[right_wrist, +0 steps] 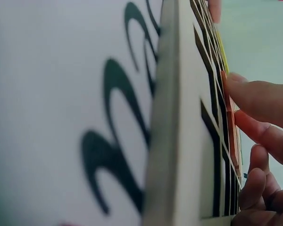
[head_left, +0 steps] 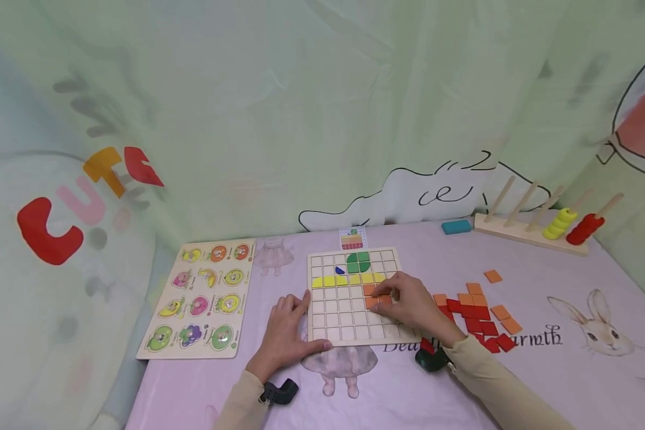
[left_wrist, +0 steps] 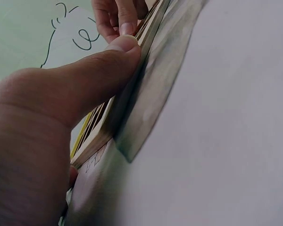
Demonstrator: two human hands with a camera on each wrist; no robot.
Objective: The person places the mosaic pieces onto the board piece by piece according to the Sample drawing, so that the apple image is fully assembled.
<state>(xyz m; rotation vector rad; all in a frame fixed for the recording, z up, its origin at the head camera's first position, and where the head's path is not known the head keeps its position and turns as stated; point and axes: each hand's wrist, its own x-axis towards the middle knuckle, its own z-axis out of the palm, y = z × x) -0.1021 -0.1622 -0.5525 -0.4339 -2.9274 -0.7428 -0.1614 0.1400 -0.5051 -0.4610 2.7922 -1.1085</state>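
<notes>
A wooden grid board [head_left: 328, 334] lies flat on the cloth, with green pieces [head_left: 358, 263], a blue piece [head_left: 340, 270] and a row of yellow pieces [head_left: 329, 280] in its cells. My left hand [head_left: 283, 331] holds the board's lower left corner, thumb along the near edge and fingers at the left side. With thumb and index finger, my right hand [head_left: 411, 301] pinches at an orange square tile [head_left: 369, 289] among several orange tiles in the board's cells. In the right wrist view, those fingertips touch orange tiles [right_wrist: 230, 123]; the hand partly hides the board's right side.
Loose orange and red tiles [head_left: 475, 312] are scattered right of the board. A picture card [head_left: 352, 238] lies behind it. A fruit puzzle board [head_left: 199, 298] is at left; a teal block [head_left: 456, 227] and a peg stand with rings [head_left: 532, 233] are at back right.
</notes>
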